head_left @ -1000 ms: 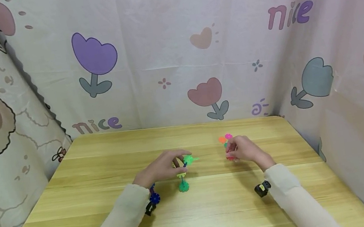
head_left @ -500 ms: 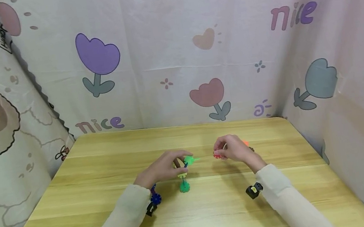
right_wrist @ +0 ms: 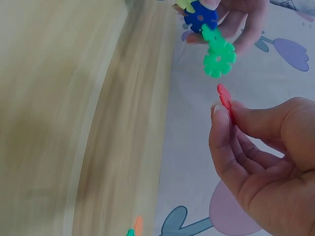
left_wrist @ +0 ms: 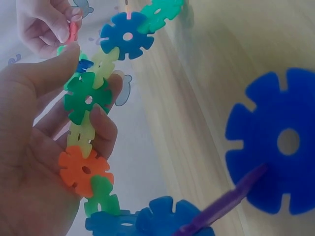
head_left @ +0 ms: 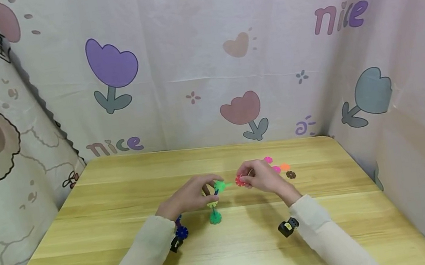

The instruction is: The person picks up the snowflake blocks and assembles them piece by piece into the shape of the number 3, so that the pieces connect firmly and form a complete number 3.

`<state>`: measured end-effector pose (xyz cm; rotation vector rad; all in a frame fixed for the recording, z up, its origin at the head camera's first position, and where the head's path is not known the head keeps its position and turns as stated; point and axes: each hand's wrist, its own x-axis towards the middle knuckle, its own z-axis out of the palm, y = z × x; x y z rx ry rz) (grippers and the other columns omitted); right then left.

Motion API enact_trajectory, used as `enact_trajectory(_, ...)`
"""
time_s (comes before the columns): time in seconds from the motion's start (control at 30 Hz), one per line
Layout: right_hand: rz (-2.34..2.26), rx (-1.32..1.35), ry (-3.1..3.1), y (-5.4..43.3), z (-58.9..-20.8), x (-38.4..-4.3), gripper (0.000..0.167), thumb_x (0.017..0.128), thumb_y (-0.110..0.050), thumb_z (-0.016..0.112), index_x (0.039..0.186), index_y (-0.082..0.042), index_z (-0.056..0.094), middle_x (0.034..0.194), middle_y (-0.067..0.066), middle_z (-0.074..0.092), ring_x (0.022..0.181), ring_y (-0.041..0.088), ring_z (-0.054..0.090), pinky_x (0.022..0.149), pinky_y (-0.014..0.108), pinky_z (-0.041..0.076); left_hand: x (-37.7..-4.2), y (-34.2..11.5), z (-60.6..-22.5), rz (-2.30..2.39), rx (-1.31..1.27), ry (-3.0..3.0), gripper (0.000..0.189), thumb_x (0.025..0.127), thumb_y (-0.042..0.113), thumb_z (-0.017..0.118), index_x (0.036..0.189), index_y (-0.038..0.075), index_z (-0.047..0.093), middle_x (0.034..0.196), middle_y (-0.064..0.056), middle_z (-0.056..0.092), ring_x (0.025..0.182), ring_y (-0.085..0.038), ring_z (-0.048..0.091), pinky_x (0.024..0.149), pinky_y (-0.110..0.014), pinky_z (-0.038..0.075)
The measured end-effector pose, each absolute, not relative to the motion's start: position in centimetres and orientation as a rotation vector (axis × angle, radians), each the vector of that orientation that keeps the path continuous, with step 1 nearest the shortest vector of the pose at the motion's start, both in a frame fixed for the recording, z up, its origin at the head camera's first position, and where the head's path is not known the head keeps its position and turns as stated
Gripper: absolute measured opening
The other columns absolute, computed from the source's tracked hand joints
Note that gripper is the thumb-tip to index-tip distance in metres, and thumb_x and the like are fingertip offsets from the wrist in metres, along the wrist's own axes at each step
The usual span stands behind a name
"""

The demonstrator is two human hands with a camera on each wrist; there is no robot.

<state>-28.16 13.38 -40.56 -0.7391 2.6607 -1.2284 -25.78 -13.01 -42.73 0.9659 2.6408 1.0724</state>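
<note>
Discs being held close together

The right hand (head_left: 258, 175) is pinching a notched red disc (right_wrist: 224, 95), thumb and finger closed on it. It is showing its thin edge to the right wrist, its long way leaning up at a green disc (right_wrist: 224, 67). That end is pointing back, just apart. The left hand (head_left: 190, 195) is curling thumb and fingers round the winding, colourful chain (left_wrist: 75, 101) over the wooden table (head_left: 230, 253).

The discs (left_wrist: 78, 104) look plastic, the tabletop (head_left: 239, 256) smooth wood.

the patterned curtain (head_left: 174, 42) reads "nice" in two places.
</note>
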Motion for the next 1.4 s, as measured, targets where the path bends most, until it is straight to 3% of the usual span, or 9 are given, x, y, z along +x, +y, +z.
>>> enact_trajectory(0.2,-1.217,-0.807,2.650,13.0,-40.6,-28.0,0.009,0.095,0.001,0.069,0.103,0.000,0.073,0.087,0.012,0.072,0.067,0.012,0.066,0.069,0.047,0.064,-25.9,-12.9,-42.8,1.102,0.981,2.626,0.050,0.095,0.011,0.075,0.142,0.020,0.062,0.132,-0.003,0.069,0.094,-0.015,0.072,0.084,-0.028,0.062)
enact_trajectory(0.5,-1.227,-0.874,2.651,12.8,-41.0,-28.0,0.009,0.095,0.002,0.069,0.102,-0.001,0.074,0.085,0.012,0.073,0.066,0.011,0.066,0.065,0.038,0.063,-26.0,-12.9,-43.0,1.133,1.032,2.600,0.049,0.093,0.006,0.076,0.140,0.011,0.063,0.130,-0.003,0.071,0.097,-0.021,0.073,0.083,-0.023,0.060)
enact_trajectory(0.77,-1.220,-0.910,2.663,12.5,-41.1,-28.0,0.008,0.095,0.003,0.069,0.100,-0.001,0.074,0.083,0.011,0.073,0.065,0.010,0.064,0.059,0.021,0.057,-25.8,-12.8,-42.7,1.123,1.046,2.603,0.048,0.094,0.004,0.074,0.140,0.011,0.063,0.129,-0.004,0.071,0.097,-0.021,0.073,0.082,-0.023,0.060)
enact_trajectory(1.07,-1.316,-0.859,2.656,12.1,-42.0,-27.6,0.008,0.094,0.006,0.069,0.097,0.000,0.074,0.083,0.011,0.073,0.067,0.014,0.067,0.061,0.025,0.060,-25.6,-12.7,-42.9,1.129,1.024,2.629,0.047,0.092,0.002,0.075,0.138,0.012,0.065,0.118,-0.008,0.074,0.082,-0.011,0.070,0.075,-0.021,0.059)
enact_trajectory(1.3,-1.374,-0.844,2.673,11.6,-42.7,-27.7,0.007,0.093,0.006,0.071,0.094,0.000,0.074,0.084,0.012,0.073,0.066,0.012,0.067,0.061,0.026,0.061,-25.7,-12.8,-43.1,1.114,0.981,2.670,0.047,0.094,0.004,0.074,0.139,0.014,0.065,0.131,-0.003,0.071,0.082,-0.009,0.066,0.075,-0.021,0.058)
enact_trajectory(1.4,-1.378,-0.844,2.676,11.4,-42.7,-27.7,0.007,0.092,0.006,0.071,0.094,0.000,0.074,0.083,0.012,0.074,0.065,0.012,0.066,0.060,0.026,0.060,-25.8,-12.8,-43.2,1.106,0.977,2.677,0.046,0.095,0.004,0.073,0.139,0.011,0.064,0.128,-0.004,0.071,0.081,-0.010,0.066,0.073,-0.022,0.058)
